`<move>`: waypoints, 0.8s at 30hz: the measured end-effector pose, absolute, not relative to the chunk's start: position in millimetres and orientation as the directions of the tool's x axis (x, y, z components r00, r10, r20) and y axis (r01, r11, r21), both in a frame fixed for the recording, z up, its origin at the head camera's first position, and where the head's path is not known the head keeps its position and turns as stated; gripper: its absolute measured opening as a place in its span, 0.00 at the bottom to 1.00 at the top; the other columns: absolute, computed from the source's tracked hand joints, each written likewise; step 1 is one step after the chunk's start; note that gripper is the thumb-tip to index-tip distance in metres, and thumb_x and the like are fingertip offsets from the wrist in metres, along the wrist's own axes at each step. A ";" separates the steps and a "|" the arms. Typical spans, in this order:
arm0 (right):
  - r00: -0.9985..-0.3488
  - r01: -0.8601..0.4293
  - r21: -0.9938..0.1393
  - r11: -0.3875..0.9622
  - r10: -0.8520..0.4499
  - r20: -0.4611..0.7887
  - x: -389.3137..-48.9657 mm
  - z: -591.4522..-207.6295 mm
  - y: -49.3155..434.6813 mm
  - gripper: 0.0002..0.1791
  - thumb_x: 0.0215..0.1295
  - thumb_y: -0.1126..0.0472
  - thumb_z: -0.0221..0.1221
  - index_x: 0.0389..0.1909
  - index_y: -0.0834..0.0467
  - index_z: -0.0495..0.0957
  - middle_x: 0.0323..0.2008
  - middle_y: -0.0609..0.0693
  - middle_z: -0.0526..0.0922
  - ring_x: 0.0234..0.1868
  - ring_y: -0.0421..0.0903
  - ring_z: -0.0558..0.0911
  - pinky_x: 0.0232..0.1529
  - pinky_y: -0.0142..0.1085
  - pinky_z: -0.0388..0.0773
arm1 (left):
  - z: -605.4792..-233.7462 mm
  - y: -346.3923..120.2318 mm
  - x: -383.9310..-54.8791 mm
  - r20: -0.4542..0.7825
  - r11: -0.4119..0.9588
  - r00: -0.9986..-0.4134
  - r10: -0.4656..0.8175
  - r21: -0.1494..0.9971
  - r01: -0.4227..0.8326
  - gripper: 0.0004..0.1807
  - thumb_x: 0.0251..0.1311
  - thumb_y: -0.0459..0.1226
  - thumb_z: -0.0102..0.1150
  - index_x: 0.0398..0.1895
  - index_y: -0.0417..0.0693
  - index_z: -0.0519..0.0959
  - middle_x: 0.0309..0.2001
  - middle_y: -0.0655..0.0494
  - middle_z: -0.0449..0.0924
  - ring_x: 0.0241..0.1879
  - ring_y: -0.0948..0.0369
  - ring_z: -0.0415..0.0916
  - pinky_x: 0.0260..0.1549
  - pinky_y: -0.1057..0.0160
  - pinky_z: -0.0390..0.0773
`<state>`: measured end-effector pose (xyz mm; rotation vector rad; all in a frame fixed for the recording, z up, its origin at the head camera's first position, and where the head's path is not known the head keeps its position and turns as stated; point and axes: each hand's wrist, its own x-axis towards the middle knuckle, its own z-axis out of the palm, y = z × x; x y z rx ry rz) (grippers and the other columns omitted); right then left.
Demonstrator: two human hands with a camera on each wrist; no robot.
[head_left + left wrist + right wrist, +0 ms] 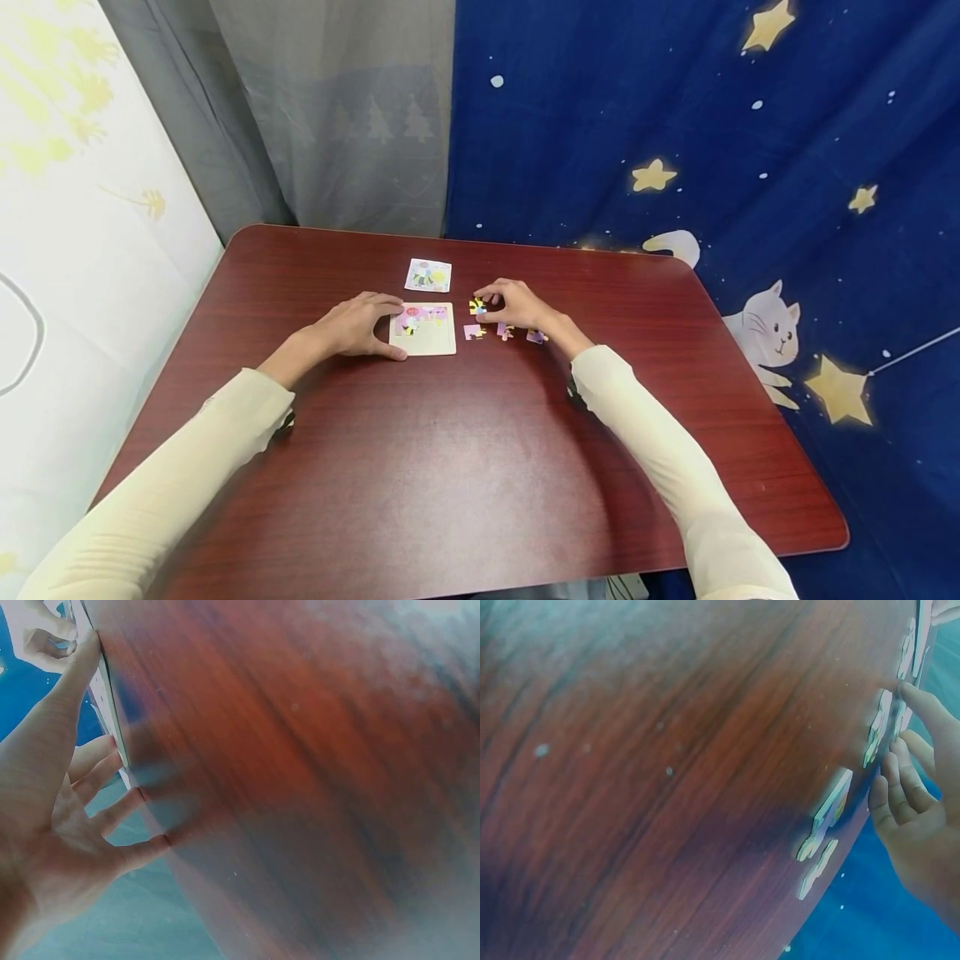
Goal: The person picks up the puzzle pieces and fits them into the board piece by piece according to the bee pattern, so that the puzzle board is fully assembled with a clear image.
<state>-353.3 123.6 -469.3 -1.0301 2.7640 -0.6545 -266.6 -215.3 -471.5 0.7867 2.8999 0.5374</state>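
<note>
A pale square puzzle board (431, 342) lies on the table, with pink and yellow jigsaw pieces (412, 316) fitted along its top and upper left. My left hand (358, 325) rests at its left side, fingers spread, the thumb along the lower left corner and the forefinger at the upper left. Right of the board, my right hand (517, 305) pinches a yellow-and-black puzzle piece (477, 307) between thumb and fingers, low over the table. Several loose pink puzzle pieces (474, 332) lie below that hand, also seen edge-on as puzzle pieces (829, 810) in the right wrist view.
A small picture card (428, 275) showing a coloured design lies behind the board. The dark red table (420, 467) has rounded corners. A blue curtain (570, 125) with stars and a grey curtain (337, 125) hang behind it; a white curtain (90, 250) hangs at left.
</note>
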 end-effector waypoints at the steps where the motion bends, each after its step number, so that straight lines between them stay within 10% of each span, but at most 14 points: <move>1: -0.762 -0.594 -0.440 0.673 -0.647 0.040 -353.0 -469.1 123.5 0.28 0.62 0.51 0.74 0.61 0.56 0.84 0.48 0.51 0.84 0.49 0.46 0.81 0.56 0.39 0.76 | -471.5 -215.3 -266.6 0.007 0.805 -0.864 0.504 0.358 0.473 0.55 0.46 0.64 0.78 0.73 0.42 0.73 0.73 0.47 0.70 0.72 0.46 0.63 0.67 0.40 0.67; 24: -0.714 -0.648 -0.462 0.606 -0.694 0.093 -341.4 -458.2 107.4 0.24 0.65 0.52 0.72 0.61 0.54 0.85 0.45 0.52 0.82 0.48 0.49 0.80 0.49 0.40 0.74 | -471.8 -216.7 -265.3 0.007 0.808 -0.867 0.499 0.358 0.468 0.55 0.46 0.65 0.78 0.73 0.43 0.73 0.73 0.49 0.69 0.73 0.47 0.62 0.67 0.40 0.67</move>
